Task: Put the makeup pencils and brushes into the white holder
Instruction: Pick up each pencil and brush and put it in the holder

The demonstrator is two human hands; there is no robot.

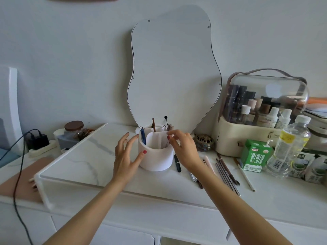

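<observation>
The white holder [156,159] stands on the marble dresser top in front of the mirror. A blue pencil [143,137], a brown pencil [154,125] and a few other sticks stand in its compartments. My left hand [126,154] is against the holder's left side, fingers spread, thumb on its wall. My right hand [182,147] hovers over the holder's right rim with fingers apart and nothing in them. A black pencil [177,163] lies just right of the holder. Several thin brown pencils [227,175] and a white-handled brush [246,175] lie further right.
A wavy mirror [174,71] leans on the wall behind. A clear-lidded cosmetics case [261,112], a green carton [254,155] and a plastic bottle [290,147] crowd the right. A jar [74,129] and a charger with cable [38,140] sit left.
</observation>
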